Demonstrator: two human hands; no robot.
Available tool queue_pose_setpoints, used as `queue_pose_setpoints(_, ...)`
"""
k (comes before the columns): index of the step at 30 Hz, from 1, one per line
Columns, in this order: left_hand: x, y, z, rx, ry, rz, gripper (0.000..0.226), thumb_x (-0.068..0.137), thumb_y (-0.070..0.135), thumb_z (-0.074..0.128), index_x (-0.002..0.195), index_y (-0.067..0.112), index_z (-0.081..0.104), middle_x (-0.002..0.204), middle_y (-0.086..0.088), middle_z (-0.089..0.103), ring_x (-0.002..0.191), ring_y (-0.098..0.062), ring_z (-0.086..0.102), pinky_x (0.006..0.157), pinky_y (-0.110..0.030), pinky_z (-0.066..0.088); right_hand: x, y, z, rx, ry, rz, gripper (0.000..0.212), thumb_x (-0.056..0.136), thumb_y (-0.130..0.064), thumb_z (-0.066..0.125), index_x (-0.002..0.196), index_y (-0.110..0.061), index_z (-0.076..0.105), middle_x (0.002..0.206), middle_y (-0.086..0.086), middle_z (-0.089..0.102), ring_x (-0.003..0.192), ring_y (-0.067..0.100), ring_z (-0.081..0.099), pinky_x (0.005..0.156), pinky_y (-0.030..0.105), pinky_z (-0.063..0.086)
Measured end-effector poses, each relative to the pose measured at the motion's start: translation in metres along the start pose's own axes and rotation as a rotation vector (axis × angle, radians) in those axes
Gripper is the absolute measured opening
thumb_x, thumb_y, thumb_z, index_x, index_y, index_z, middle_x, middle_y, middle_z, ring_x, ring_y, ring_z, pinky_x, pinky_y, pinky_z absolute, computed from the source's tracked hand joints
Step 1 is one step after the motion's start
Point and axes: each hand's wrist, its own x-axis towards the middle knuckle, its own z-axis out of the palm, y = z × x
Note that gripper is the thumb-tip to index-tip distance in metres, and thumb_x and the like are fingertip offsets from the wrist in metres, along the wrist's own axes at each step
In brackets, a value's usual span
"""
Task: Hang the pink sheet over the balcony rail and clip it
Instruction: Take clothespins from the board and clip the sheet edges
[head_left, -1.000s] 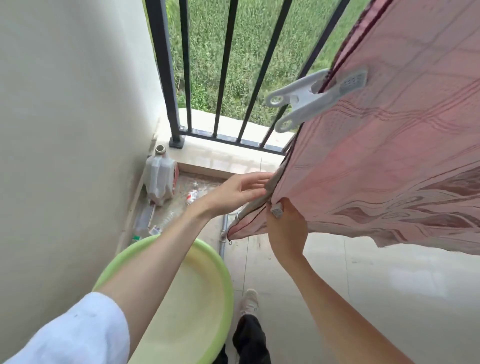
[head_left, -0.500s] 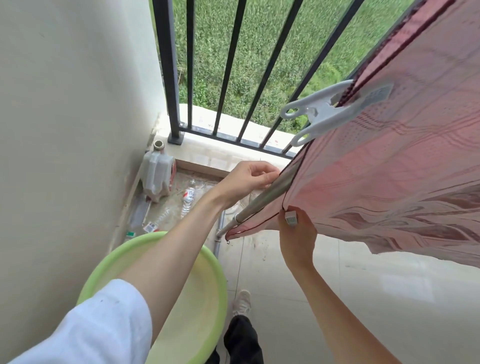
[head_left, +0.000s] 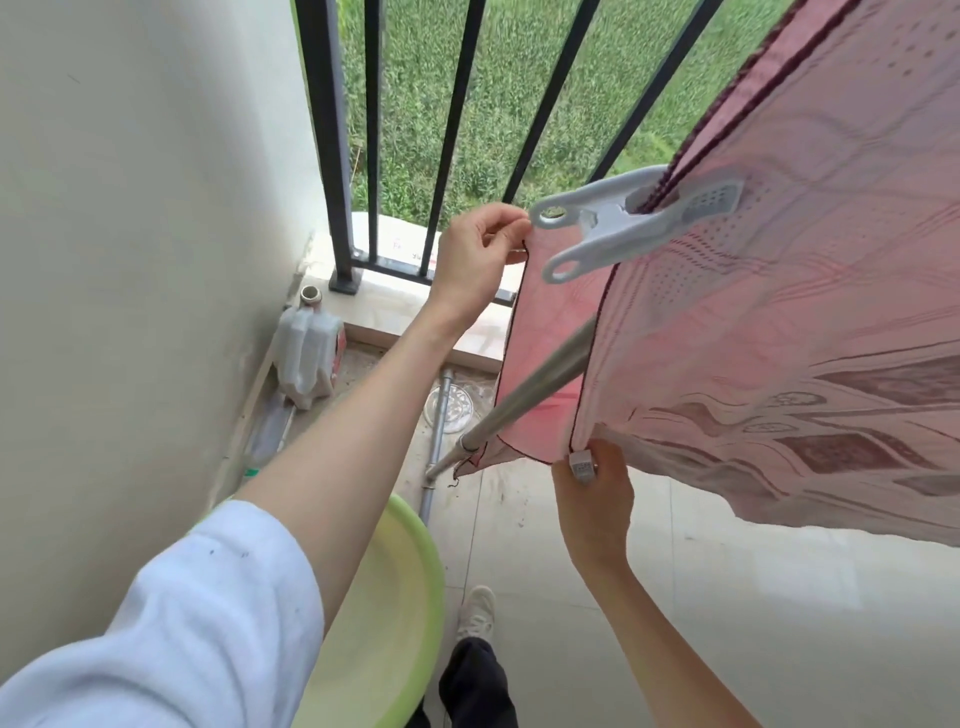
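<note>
The left hand (head_left: 475, 260) pinched the pink sheet's (head_left: 779, 322) far edge beside the white clip (head_left: 618, 228); the right hand's (head_left: 592, 499) grip closed on its near corner.

Pink sheet (head_left: 779, 322): thin woven cloth, semi-sheer, matt, w/ dark stitched hem. Clip (head_left: 623, 223): pale moulded plastic, smooth. Pole (head_left: 524, 400): bare metal, dull sheen. Railing bars (head_left: 332, 145): black-painted metal. Basin (head_left: 410, 597): green plastic, smooth. Floor (head_left: 727, 597): glossy tile.
</note>
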Motion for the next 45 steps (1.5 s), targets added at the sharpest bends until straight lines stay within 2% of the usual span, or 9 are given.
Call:
queue_pose_setpoints(7,-0.001,-0.009,0.007,-0.022,-0.006,-0.095,0.019,0.094,0.002,0.042,0.084,0.016,0.052,0.074,0.002,0.049,0.057,0.011,0.054,0.051,-0.008,0.046,0.013,0.009,-0.016,0.08,0.302,0.353,0.003,0.085,-0.012,0.053,0.086,-0.011,0.05,0.067,0.0,0.051,0.071,0.026,0.045,0.059,0.031,0.027)
queue_pose_setpoints(12,0.003,-0.023,0.002,-0.086,-0.008,-0.105,0.013,0.094,0.01,0.048,0.097,0.005,0.059,0.074,-0.002,0.059,0.065,0.001,0.06,0.07,-0.027,0.056,0.014,0.025,-0.022,-0.059,0.335,0.398,0.014,0.085,-0.007,0.049,0.098,-0.007,0.055,0.079,0.004,0.053,0.074,0.026,0.044,0.064,0.03,0.03)
queue_pose_setpoints(18,-0.005,-0.028,0.002,0.05,-0.052,-0.063,0.02,0.092,0.014,0.053,0.079,0.029,0.054,0.077,0.008,0.058,0.081,-0.013,0.058,0.084,-0.037,0.052,0.002,0.046,-0.018,-0.172,0.244,0.408,0.02,0.086,-0.004,0.046,0.099,-0.007,0.06,0.101,0.016,0.064,0.091,0.035,0.056,0.068,0.031,0.033)
queue_pose_setpoints(21,-0.014,-0.039,0.004,0.176,-0.169,-0.08,0.011,0.089,0.009,0.056,0.083,0.017,0.061,0.081,0.007,0.061,0.081,-0.003,0.057,0.081,-0.021,0.045,-0.008,0.051,-0.01,-0.203,0.169,0.366,0.016,0.086,-0.004,0.048,0.096,-0.008,0.06,0.1,0.013,0.061,0.081,0.028,0.05,0.068,0.03,0.032)
queue_pose_setpoints(25,-0.027,-0.067,0.006,0.309,-0.229,-0.101,0.009,0.084,0.009,0.061,0.088,0.004,0.067,0.091,-0.01,0.069,0.09,-0.024,0.061,0.083,-0.036,0.046,-0.021,0.053,0.005,-0.214,-0.029,0.335,0.016,0.088,-0.008,0.047,0.094,-0.012,0.062,0.08,0.004,0.059,0.073,0.023,0.047,0.063,0.028,0.031)
queue_pose_setpoints(29,-0.039,-0.086,-0.001,0.269,-0.185,-0.209,0.009,0.086,0.014,0.061,0.081,0.014,0.069,0.079,0.004,0.069,0.078,-0.007,0.062,0.074,-0.023,0.045,-0.023,0.05,0.022,-0.123,-0.199,0.313,0.011,0.088,-0.014,0.052,0.085,-0.015,0.062,0.073,0.0,0.06,0.068,0.021,0.051,0.052,0.015,0.032)
queue_pose_setpoints(33,-0.04,-0.084,-0.009,0.256,-0.174,-0.218,0.029,0.086,0.013,0.062,0.062,0.028,0.06,0.054,0.022,0.055,0.054,0.013,0.049,0.057,-0.006,0.033,-0.021,0.039,0.036,-0.014,-0.275,0.234,0.018,0.087,-0.025,0.059,0.077,-0.01,0.062,0.069,0.006,0.062,0.067,0.026,0.055,0.058,0.026,0.036)
queue_pose_setpoints(39,-0.056,-0.098,-0.031,0.185,-0.261,-0.287,0.01,0.082,0.012,0.065,0.086,0.013,0.074,0.087,-0.011,0.072,0.085,-0.024,0.066,0.089,-0.041,0.051,-0.015,0.01,0.046,0.234,-0.33,0.138,0.016,0.086,-0.017,0.061,0.094,-0.03,0.065,0.091,-0.007,0.07,0.087,0.009,0.062,0.079,0.021,0.046)
queue_pose_setpoints(45,-0.072,-0.101,-0.043,0.097,-0.308,-0.321,0.023,0.085,-0.004,0.057,0.098,0.013,0.069,0.078,0.013,0.072,0.082,-0.003,0.064,0.085,-0.022,0.052,-0.014,-0.006,0.047,0.33,-0.313,0.064,0.026,0.086,-0.01,0.058,0.105,-0.027,0.064,0.104,-0.008,0.069,0.095,-0.003,0.057,0.09,0.019,0.045)
